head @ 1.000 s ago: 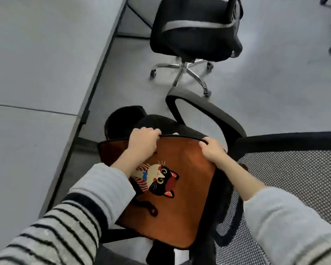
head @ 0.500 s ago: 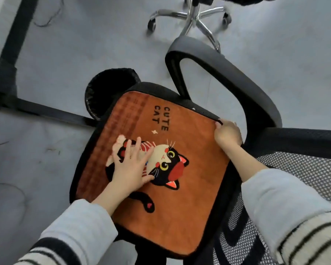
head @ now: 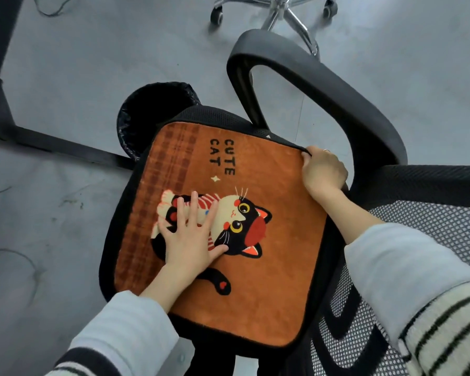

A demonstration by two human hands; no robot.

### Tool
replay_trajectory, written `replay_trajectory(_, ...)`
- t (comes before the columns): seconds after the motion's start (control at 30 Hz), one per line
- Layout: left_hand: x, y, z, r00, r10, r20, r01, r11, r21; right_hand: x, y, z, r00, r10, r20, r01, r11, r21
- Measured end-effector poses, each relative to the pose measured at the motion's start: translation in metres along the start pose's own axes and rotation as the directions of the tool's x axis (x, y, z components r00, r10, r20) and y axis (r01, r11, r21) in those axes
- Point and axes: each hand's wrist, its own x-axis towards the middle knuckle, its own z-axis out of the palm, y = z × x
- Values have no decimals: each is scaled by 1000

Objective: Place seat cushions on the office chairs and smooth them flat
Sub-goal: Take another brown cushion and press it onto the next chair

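**A:** What shows from the head camera, looking down?

**B:** An orange seat cushion (head: 255, 267) lies on the black seat of an office chair (head: 337, 85). It covers nearly the whole seat, with a thin black margin of seat showing round its edges. The cushion carries a black cartoon cat and the words "CUTE CAT".

**A:** And the hands?

**B:** The left hand (head: 190, 234) lies palm down on the cat picture, near the middle of the cushion. Its grip is spread: fingers straight and slightly fanned, thumb out to the side, pressing flat on the fabric. The right hand (head: 323, 172) is at the cushion's far right corner, beside the chair's curved armrest. Its grip is pinching that corner, fingers curled over the edge, and the black trim there lifts slightly. Both arms wear pale sleeves with dark stripes.

**A:** What else is around the chair?

**B:** The mesh backrest (head: 445, 240), black with white dots, fills the lower right. A round black bin (head: 149, 109) stands on the grey floor just beyond the seat's far left corner. Further off, at the top, is the chrome wheeled base of a second chair (head: 280, 12). A dark frame (head: 0, 77) of bars crosses the floor on the left
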Motion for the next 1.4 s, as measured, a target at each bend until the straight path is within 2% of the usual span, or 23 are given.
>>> replay_trajectory(0.2, -3, -1, 6, 999, -14, -34, 13, 999, -45, -7, -5, 14, 990, -105, -90, 92, 986, -138)
replay_trajectory(0.3, 0, -4, -3, 989, -35, -141, 17, 992, -128, -31, 1, 21, 965, -243, -96, 215, 947, -237)
replay_trajectory(0.37, 16, -11, -15, 971, -47, -234, 13, 989, -146, -44, 3, 27, 954, -289, -78, 263, 933, -244)
replay_trajectory(0.47, 69, -28, -41, 933, -72, -353, 19, 988, -152, -44, 6, 38, 988, -151, -20, 145, 975, -166)
replay_trajectory(0.53, 109, -38, -51, 919, -84, -385, 23, 986, -163, -37, 9, 49, 996, -86, -19, 83, 988, -128)
replay_trajectory(0.67, 141, -40, -35, 893, -108, -437, 68, 992, -106, -34, 11, 67, 983, -121, -138, 100, 984, -148)
replay_trajectory(0.83, 134, -33, -45, 911, -104, -400, 48, 988, -146, -40, 0, 53, 992, -114, -52, 106, 986, -132)
replay_trajectory(0.93, 122, 1, -50, 899, 83, -430, -130, 988, -79, -49, -21, 49, 960, -276, -39, 267, 952, -146)
replay_trajectory(1.0, 120, 26, -42, 887, 178, -427, -215, 976, -39, -47, -29, 60, 949, -311, -47, 300, 940, -163)
replay_trajectory(1.17, 130, 38, -20, 872, 137, -470, -151, 988, 8, -36, -19, 84, 920, -354, -168, 307, 918, -250)
replay_trajectory(1.3, 117, 35, -25, 906, 152, -395, -174, 985, -21, -47, -20, 76, 941, -332, -60, 311, 923, -225)
replay_trajectory(1.4, 80, 14, -17, 943, 1, -334, -64, 982, -176, -73, -4, 63, 971, -239, 9, 237, 954, -182)
